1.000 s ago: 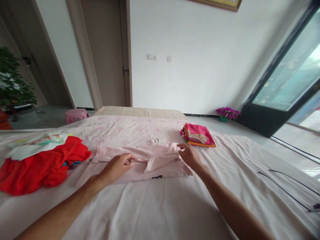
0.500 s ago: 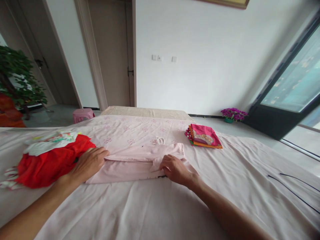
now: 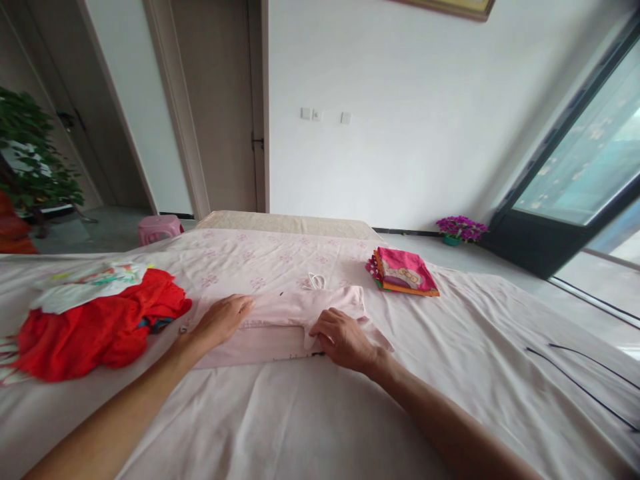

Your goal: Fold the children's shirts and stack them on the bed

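A pale pink garment [image 3: 273, 343] lies partly folded on the bed, with a looped white cord [image 3: 316, 281] at its far edge. My left hand [image 3: 226, 319] rests flat across its left part, fingers stretched out toward the middle. On the right side, my right hand [image 3: 341, 337] pinches a flap of the same cloth between thumb and fingers. Small dark marks show along the near edge, partly covered by the right hand. Left of my left arm is a heap of red clothing [image 3: 100, 333] with a white patterned piece [image 3: 95, 287] on top.
Folded pink and orange clothes [image 3: 406, 272] are stacked at the right on the pale sheet [image 3: 280, 420]. Two thin black cords [image 3: 580, 383] lie at the far right. Beyond the bed are a pink stool [image 3: 161, 228] and purple flowers [image 3: 463, 229].
My left hand has slid right along the garment, away from the red heap. My right hand stays at the right flap, shifted only slightly. The view has moved a little.
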A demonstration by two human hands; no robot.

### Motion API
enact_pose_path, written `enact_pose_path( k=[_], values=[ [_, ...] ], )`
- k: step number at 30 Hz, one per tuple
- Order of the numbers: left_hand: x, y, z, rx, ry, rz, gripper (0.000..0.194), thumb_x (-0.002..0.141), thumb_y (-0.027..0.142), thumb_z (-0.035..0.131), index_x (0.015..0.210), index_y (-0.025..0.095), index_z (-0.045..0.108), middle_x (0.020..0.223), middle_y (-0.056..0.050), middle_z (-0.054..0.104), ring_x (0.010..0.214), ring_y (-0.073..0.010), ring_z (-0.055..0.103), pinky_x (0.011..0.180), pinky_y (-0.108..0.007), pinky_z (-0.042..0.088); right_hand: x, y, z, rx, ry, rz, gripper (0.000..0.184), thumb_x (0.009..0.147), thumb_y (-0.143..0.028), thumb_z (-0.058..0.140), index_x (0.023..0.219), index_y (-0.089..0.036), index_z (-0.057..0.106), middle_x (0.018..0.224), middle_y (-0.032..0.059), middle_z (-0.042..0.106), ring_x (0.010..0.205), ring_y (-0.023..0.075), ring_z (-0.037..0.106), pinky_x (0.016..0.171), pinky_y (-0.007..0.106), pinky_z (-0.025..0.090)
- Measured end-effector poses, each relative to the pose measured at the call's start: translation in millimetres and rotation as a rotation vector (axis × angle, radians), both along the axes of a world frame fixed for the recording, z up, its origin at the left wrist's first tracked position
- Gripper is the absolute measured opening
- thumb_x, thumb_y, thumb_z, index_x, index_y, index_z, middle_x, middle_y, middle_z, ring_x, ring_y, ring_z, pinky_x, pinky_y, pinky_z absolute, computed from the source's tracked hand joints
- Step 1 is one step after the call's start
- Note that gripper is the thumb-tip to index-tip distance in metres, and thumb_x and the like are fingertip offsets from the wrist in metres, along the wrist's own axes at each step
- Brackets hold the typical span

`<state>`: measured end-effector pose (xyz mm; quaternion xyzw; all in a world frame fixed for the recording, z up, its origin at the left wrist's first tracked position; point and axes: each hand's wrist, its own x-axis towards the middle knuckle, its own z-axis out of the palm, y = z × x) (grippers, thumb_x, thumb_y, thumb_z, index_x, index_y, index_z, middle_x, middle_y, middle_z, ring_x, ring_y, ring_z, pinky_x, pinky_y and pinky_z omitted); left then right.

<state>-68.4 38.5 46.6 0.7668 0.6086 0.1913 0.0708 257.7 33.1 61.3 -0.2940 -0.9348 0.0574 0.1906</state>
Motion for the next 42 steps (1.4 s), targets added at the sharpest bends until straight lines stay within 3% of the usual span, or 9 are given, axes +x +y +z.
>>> enact_pose_path(
  k=[4, 7, 9, 13, 17, 21, 32, 38, 42],
  values=[
    [-16.2, 10.2, -28.0, 0.061, 0.176, 0.117, 0.046, 0.093, 0.038, 0.043, 0.131, 0.018, 0.059, 0.14, -0.014, 0.056, 0.131, -0.0266, 0.049, 0.11, -0.041, 0.035, 13.8, -8.4, 10.6, -0.112, 0.016, 0.038, 0.025, 0.083, -0.008, 0.053, 0.095, -0.021, 0.07, 0.088, 0.0024, 0.068, 0.084, 0.0157, 0.06, 0.079, 0.026, 0.045],
    [-7.1, 10.6, -24.9, 0.037, 0.264, 0.255, 0.049, 0.092, 0.038, 0.045, 0.136, 0.018, 0.055, 0.146, -0.016, 0.05, 0.138, -0.0315, 0.041, 0.112, -0.049, 0.03, 15.8, -4.8, 20.7, -0.149, 0.124, -0.118, 0.027, 0.093, -0.015, 0.046, 0.107, -0.021, 0.068, 0.099, 0.0046, 0.069, 0.092, 0.0162, 0.063, 0.083, 0.028, 0.048],
    [14.8, 9.7, -16.1, 0.098, 0.258, 0.214, 0.05, 0.094, 0.037, 0.042, 0.138, 0.017, 0.053, 0.149, -0.015, 0.047, 0.142, -0.0317, 0.035, 0.115, -0.049, 0.027, 10.8, 2.4, 21.2, -0.104, 0.175, -0.208, 0.034, 0.097, -0.018, 0.04, 0.122, -0.019, 0.062, 0.115, 0.0091, 0.067, 0.106, 0.0189, 0.062, 0.093, 0.033, 0.048],
    [66.8, 8.1, -10.9, 0.213, 0.182, -0.049, 0.053, 0.099, 0.041, 0.032, 0.141, 0.016, 0.05, 0.153, -0.014, 0.042, 0.144, -0.0276, 0.033, 0.116, -0.044, 0.028, -6.2, 17.4, -3.8, 0.051, 0.067, -0.194, 0.05, 0.1, -0.029, 0.036, 0.146, -0.009, 0.039, 0.147, 0.0196, 0.046, 0.135, 0.0259, 0.044, 0.11, 0.044, 0.039],
    [79.7, 9.6, -28.4, 0.146, 0.223, -0.112, 0.055, 0.097, 0.047, 0.036, 0.144, 0.019, 0.048, 0.153, -0.013, 0.042, 0.142, -0.0289, 0.037, 0.114, -0.046, 0.029, -7.2, 32.0, -37.1, 0.153, -0.099, -0.291, 0.061, 0.101, -0.04, 0.036, 0.15, -0.005, 0.033, 0.155, 0.0203, 0.033, 0.145, 0.0297, 0.028, 0.118, 0.049, 0.027],
    [51.2, 17.2, -40.5, 0.11, 0.264, -0.088, 0.057, 0.097, 0.05, 0.035, 0.147, 0.024, 0.044, 0.156, -0.011, 0.039, 0.144, -0.0273, 0.034, 0.116, -0.046, 0.025, 15.3, 51.0, -43.0, 0.119, -0.228, -0.463, 0.061, 0.101, -0.044, 0.032, 0.147, -0.005, 0.04, 0.154, 0.0187, 0.036, 0.144, 0.0307, 0.03, 0.119, 0.048, 0.023],
    [-61.1, 23.4, -54.3, 0.086, 0.347, 0.131, 0.057, 0.095, 0.044, 0.036, 0.145, 0.02, 0.046, 0.154, -0.013, 0.041, 0.141, -0.0297, 0.038, 0.114, -0.048, 0.027, 40.6, 66.5, -38.2, 0.014, -0.304, -0.621, 0.063, 0.1, -0.046, 0.028, 0.152, -0.01, 0.033, 0.158, 0.0125, 0.028, 0.147, 0.0266, 0.024, 0.12, 0.046, 0.016],
    [-81.4, 19.9, -42.0, 0.037, 0.115, 0.282, 0.053, 0.089, 0.029, 0.037, 0.136, 0.009, 0.052, 0.14, -0.015, 0.057, 0.134, -0.0232, 0.049, 0.113, -0.035, 0.034, 43.3, 67.3, -34.0, -0.022, -0.269, -0.58, 0.059, 0.101, -0.043, 0.031, 0.151, -0.013, 0.036, 0.157, 0.0134, 0.031, 0.147, 0.0274, 0.025, 0.119, 0.052, 0.016],
    [-88.7, 0.2, -26.3, -0.004, -0.05, 0.456, 0.055, 0.085, 0.03, 0.043, 0.134, 0.006, 0.051, 0.136, -0.02, 0.059, 0.128, -0.0272, 0.054, 0.106, -0.035, 0.04, 34.7, 60.1, -26.6, -0.028, -0.281, -0.589, 0.058, 0.101, -0.041, 0.03, 0.151, -0.011, 0.035, 0.158, 0.0149, 0.028, 0.148, 0.0276, 0.02, 0.12, 0.054, 0.01]
  ],
)
